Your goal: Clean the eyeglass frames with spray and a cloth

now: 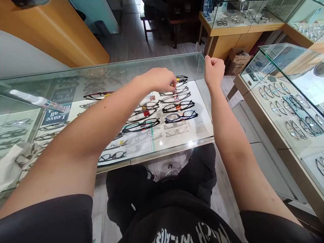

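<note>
My left hand [164, 80] is over the far right part of the glass display case [118, 64], fingers curled down at the far end of a row of eyeglasses. Its fingertips are pinched beside a dark pair with a yellow label [181, 79]; what they hold is hidden. My right hand [214, 71] is closed at the case's far right corner, its contents also hidden. Nearer me in that row lie a black pair with a red label [178, 107] and a blue-and-black pair [181, 116]. More labelled glasses [141, 126] lie left of them, partly under my left forearm.
A white tube [37, 100] and crumpled white cloth [16, 162] are on the left. Another glass case [283, 98] with glasses stands at the right, a cardboard box [236, 62] behind it. A dark stool [146, 25] is at the back.
</note>
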### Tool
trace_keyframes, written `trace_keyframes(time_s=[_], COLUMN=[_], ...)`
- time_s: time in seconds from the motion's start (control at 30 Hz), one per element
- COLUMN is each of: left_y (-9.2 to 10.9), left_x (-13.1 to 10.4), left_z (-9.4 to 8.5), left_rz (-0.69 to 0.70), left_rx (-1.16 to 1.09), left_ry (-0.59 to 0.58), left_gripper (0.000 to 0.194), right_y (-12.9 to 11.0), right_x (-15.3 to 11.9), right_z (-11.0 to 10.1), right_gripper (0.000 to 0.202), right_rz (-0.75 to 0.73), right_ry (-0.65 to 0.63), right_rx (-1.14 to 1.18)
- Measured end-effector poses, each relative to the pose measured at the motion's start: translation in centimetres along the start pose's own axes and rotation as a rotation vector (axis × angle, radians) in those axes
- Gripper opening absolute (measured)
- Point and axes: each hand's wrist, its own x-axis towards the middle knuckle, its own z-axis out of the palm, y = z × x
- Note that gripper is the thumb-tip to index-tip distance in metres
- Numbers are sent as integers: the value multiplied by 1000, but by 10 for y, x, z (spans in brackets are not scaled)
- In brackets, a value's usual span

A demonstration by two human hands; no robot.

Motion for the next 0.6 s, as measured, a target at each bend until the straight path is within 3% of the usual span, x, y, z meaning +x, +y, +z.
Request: trace_keyframes(time_s=[0.3,0.5,0.6], left_y=[2,-10,-14], left_x=[-5,1,7], left_z=[1,-7,-5], left_rz=[-31,-108,-134], left_rx=[-59,-82,-54], left_ry=[-6,165,137], left_gripper=[37,36,34], right_y=[9,-4,-9], right_x=[3,-5,-9], right_z=[0,-6,-9], right_gripper=[54,52,51], right_rz=[-51,43,60], right_ry=[30,21,-5], right_rx=[6,35,23])
